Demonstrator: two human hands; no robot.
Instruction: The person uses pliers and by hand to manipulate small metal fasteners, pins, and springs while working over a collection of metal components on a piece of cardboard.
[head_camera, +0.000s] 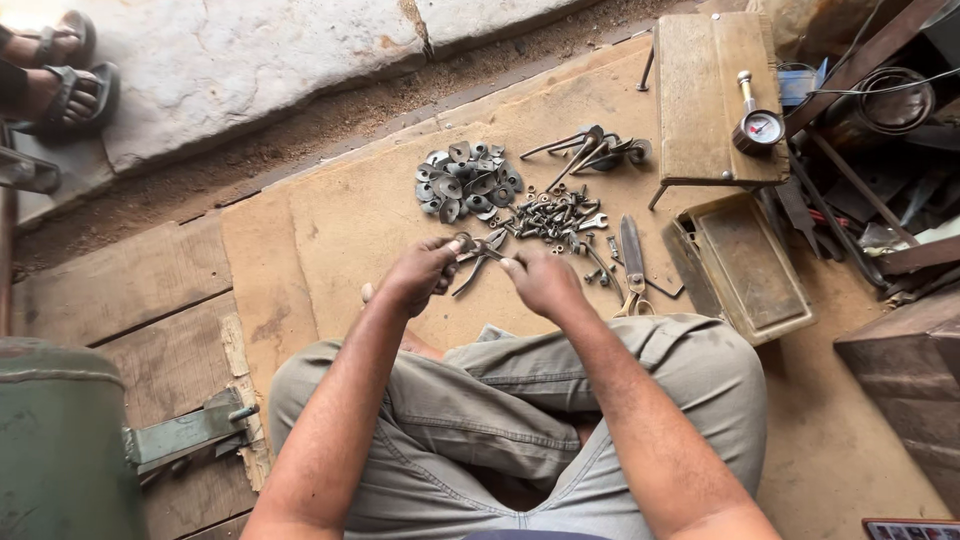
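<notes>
You're sitting cross-legged on a flat brown cardboard sheet (330, 215) laid over the wooden floor, both hands out in front of your knees, near the sheet's middle. Your left hand (420, 272) is curled shut w/ thumb & fingertips pinched on a small dark metal scissor piece (478, 252), held just above the cardboard; your right hand (542, 280) is also closed, thumb & forefinger nipping something small at the same piece's other end, can't tell exactly what. Hands are near each other, apart by the piece btwn them. Just beyond them, toward the sheet's far edge, lies a heap of grey curved metal handle rings (468, 181), & right beside it a scatter of small dark screws and bolts (556, 216). Further toward the far right corner: a bundle of long thin metal blades (590, 150), touching the leg area of a low worn wooden stool (715, 95) that carries a round gauge with a metal stem (757, 125). A finished pair of scissors with pale handles (632, 262) lies by your right knee, next to a shallow rusty metal tray (742, 268) at the sheet's right edge. Far left corner: another person's sandalled feet (60, 75) on pale stone, well apart from you.
</notes>
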